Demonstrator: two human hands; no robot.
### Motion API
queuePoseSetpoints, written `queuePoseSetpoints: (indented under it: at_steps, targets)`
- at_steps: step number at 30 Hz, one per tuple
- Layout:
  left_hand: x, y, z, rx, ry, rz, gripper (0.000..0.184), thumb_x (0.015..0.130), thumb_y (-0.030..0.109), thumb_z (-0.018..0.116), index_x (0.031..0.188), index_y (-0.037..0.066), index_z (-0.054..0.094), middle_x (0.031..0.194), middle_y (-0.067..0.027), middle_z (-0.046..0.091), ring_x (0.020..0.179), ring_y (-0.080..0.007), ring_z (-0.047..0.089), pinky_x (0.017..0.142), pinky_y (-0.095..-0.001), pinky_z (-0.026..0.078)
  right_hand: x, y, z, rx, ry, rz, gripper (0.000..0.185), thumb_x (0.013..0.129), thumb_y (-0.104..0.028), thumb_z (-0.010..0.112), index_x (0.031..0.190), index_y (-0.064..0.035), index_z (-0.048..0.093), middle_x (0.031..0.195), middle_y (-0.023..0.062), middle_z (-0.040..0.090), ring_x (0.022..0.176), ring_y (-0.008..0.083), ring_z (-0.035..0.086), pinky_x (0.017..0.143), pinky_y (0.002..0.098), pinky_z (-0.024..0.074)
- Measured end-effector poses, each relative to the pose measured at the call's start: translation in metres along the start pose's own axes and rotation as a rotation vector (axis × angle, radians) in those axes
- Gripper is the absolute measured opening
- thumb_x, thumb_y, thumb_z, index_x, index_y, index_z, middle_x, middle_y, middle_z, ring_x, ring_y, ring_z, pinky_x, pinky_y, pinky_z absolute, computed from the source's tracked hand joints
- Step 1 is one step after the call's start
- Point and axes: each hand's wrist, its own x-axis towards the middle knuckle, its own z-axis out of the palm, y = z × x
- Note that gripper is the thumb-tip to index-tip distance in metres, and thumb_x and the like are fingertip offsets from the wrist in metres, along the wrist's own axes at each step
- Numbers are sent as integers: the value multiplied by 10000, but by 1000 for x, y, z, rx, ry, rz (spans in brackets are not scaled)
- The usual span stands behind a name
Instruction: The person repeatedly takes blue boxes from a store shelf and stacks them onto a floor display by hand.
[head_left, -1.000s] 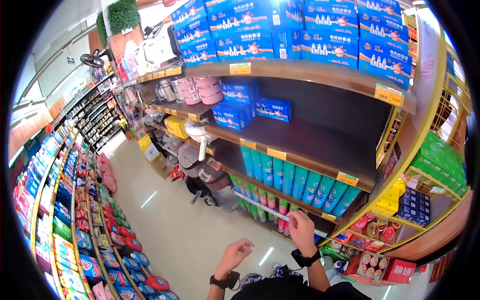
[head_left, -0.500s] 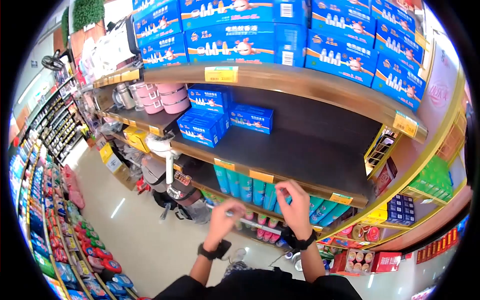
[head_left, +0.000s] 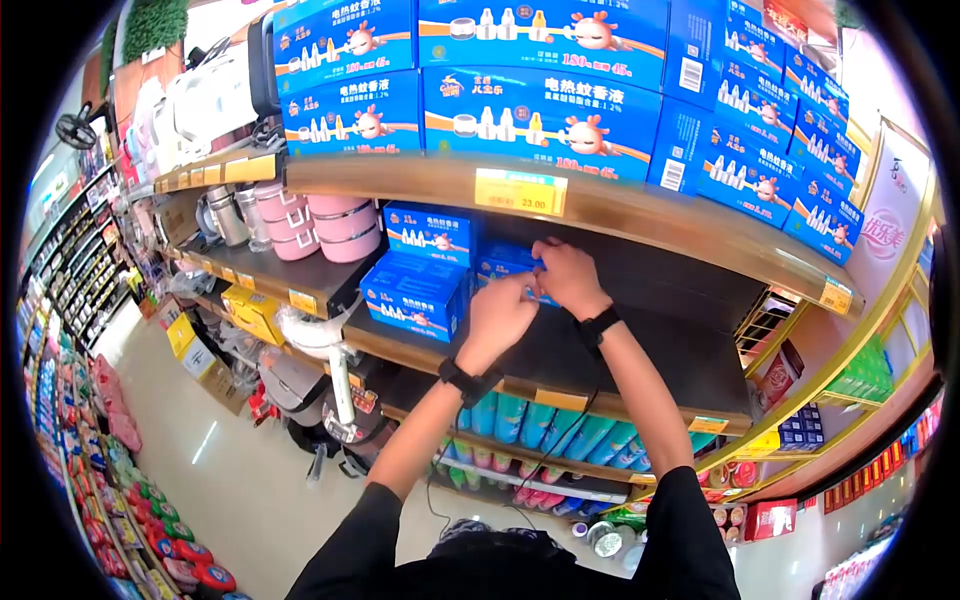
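Both my hands are raised over the middle shelf, close together in front of a blue mosquito-repellent liquid box (head_left: pixel 503 262). My left hand (head_left: pixel 500 318) has its fingers bent and drawn together, the tips by the box's lower right part. My right hand (head_left: pixel 568 275) is curled, its fingertips near the box's right end. The hands hide that end, and I cannot make out what is between the fingers. Two more blue boxes stand to the left, a front box (head_left: pixel 410 300) and a rear box (head_left: pixel 430 232). Both wrists wear black bands.
Large blue boxes (head_left: pixel 540 120) are stacked on the upper shelf (head_left: pixel 650 205), whose edge overhangs my hands. Pink lunch boxes (head_left: pixel 340 225) stand left of the small boxes. Below are teal cans (head_left: pixel 510 418). A white hair-dryer-like appliance (head_left: pixel 340 385) hangs at the left.
My hands have moved up and forward from in front of the lower shelf edge to the blue box on the middle shelf. The view has moved closer to the shelves.
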Motion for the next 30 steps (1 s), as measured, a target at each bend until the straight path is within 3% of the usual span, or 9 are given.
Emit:
queuePoseSetpoints:
  at_steps: [2, 5, 6, 8, 14, 16, 17, 22, 30]
  targets:
    - [8, -23, 15, 62, -64, -72, 211, 883, 141, 719, 1089, 109, 756, 1057, -144, 777, 988, -380, 744, 812, -487, 579, 11, 19, 35, -69, -44, 13, 425, 767, -185, 824, 1172, -117, 714, 1215, 147, 717, 1121, 424, 711, 904, 524, 606]
    - [12, -64, 45, 9, 191, 60, 301, 883, 126, 731, 1180, 100, 688, 1168, -142, 717, 1127, -421, 674, 904, -520, 573, 11, 38, 70, -226, -116, -23, 562, 796, -154, 837, 1329, -132, 662, 1267, 131, 701, 1228, 383, 673, 974, 488, 605]
    - [17, -69, 41, 75, 88, 5, 427, 888, 153, 772, 1282, 78, 627, 1325, -160, 634, 1259, -442, 590, 1003, -521, 542, 11, 41, 73, -257, -144, -19, 581, 792, -157, 851, 1339, -128, 657, 1278, 132, 697, 1235, 379, 670, 969, 482, 609]
    - [20, -78, 43, 23, 112, 1, 427, 891, 154, 770, 1279, 58, 622, 1360, -177, 613, 1278, -452, 568, 1043, -521, 520, 17, 48, 74, -321, -195, -18, 620, 784, -163, 878, 1358, -120, 647, 1302, 135, 689, 1250, 371, 664, 959, 470, 616]
    - [18, -84, 48, -113, 89, 5, 518, 928, 175, 766, 1394, 46, 582, 1609, -248, 463, 1457, -503, 456, 1225, -509, 393, 17, 36, 45, -305, -266, 44, 671, 763, -217, 926, 1360, -96, 645, 1239, 178, 707, 1050, 385, 761, 877, 488, 640]
    - [19, -93, 59, -142, 80, 35, 523, 933, 177, 768, 1403, 46, 578, 1652, -255, 427, 1498, -504, 427, 1245, -506, 376, 11, 33, 32, -243, -226, 53, 437, 846, -114, 788, 1259, -43, 665, 1091, 237, 745, 940, 425, 782, 805, 542, 629]
    - [19, -98, 69, -159, 67, 53, 525, 936, 177, 768, 1407, 46, 576, 1674, -258, 409, 1519, -505, 412, 1255, -504, 368, 5, 41, 40, -297, -244, 48, 443, 864, -166, 789, 1265, -33, 656, 1068, 227, 745, 944, 396, 784, 793, 518, 631]
    - [12, -61, 71, -206, -82, 31, 553, 945, 192, 771, 1440, 56, 565, 1741, -283, 324, 1584, -489, 352, 1276, -500, 356, -15, 39, 46, -288, -153, -108, 365, 879, -176, 763, 1207, -28, 702, 1196, 220, 712, 918, 368, 785, 724, 490, 624]
    - [10, -60, 106, 236, -44, 242, 649, 940, 257, 766, 1500, 1, 563, 1665, -286, 430, 1501, -472, 441, 1190, -553, 421, -21, 38, 65, -328, -94, -5, 310, 966, -194, 662, 1248, -76, 715, 1345, 217, 665, 892, 324, 788, 695, 434, 628]
